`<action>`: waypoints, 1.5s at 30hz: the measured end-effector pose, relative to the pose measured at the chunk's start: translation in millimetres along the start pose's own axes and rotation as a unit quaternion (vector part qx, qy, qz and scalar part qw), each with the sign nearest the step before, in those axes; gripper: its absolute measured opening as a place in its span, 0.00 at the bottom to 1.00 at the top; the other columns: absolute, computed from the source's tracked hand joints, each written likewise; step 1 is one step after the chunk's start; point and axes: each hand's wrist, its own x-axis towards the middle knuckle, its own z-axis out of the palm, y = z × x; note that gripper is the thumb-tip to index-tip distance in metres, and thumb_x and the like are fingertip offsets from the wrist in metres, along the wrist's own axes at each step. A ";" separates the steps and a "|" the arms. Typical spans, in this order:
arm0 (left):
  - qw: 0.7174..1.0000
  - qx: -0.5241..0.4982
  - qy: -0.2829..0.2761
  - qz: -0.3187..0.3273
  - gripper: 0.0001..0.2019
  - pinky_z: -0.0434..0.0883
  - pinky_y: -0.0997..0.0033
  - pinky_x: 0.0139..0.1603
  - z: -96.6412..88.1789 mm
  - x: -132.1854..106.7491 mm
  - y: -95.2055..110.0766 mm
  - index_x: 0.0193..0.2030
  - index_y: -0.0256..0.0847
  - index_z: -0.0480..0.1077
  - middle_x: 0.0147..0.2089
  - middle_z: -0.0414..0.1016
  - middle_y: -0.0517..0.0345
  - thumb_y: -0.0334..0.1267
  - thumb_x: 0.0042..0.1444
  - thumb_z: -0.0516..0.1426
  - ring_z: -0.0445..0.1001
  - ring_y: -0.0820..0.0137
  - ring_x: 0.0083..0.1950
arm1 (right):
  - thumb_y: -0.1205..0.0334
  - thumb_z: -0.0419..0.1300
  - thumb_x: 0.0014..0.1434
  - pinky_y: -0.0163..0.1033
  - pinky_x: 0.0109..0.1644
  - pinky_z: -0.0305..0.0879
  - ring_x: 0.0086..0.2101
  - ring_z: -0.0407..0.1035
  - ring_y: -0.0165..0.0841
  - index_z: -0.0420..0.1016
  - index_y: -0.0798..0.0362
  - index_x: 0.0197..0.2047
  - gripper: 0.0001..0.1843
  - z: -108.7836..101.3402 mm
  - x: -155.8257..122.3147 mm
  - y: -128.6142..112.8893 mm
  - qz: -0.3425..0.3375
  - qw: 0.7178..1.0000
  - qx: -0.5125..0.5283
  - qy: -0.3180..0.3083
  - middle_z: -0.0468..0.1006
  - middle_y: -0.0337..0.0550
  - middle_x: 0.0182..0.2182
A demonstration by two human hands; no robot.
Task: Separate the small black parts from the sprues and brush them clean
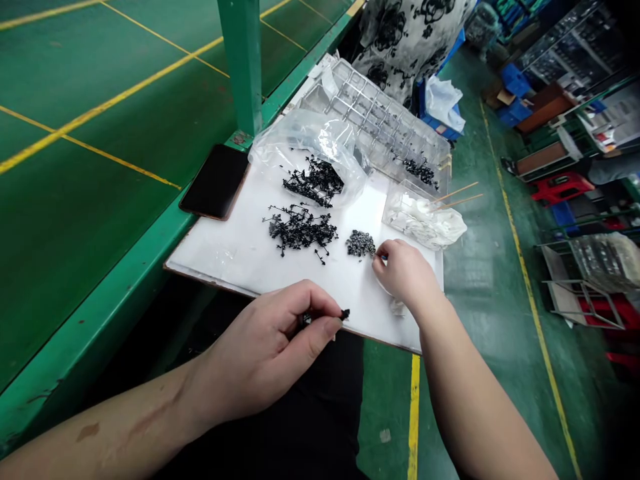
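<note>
Now, the left hand (260,350) pinches a small black piece (345,314) between thumb and fingers, just off the near edge of a white board (240,257) lying on the green surface (110,220). The right hand (405,273) is curled over the board, its fingertips (383,257) drawn narrow just beside a small pile of grey bits (360,244); whether they hold anything is too small to tell. Left of that pile lies a loose heap of black sprigs (301,230), with a second heap (314,181) farther away against a clear plastic bag (300,137). Farther still, a clear compartment tray (380,113) holds more sprigs (419,172). To the right, a clear box (400,217) holds white cloth (425,227) and wooden sticks (457,195). A black phone (215,181) lies left of the board.
</note>
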 end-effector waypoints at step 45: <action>0.995 -0.097 -0.008 -0.006 0.07 0.68 0.74 0.36 11.0 8.0 6.0 0.39 0.42 0.76 0.34 0.75 0.63 0.41 0.68 0.63 0.71 0.72 0.35 | 0.65 0.68 0.66 0.34 0.31 0.64 0.33 0.71 0.29 0.77 0.46 0.39 0.05 -57.4 -124.1 -45.7 -0.144 0.842 0.519 0.031 0.76 0.37 0.33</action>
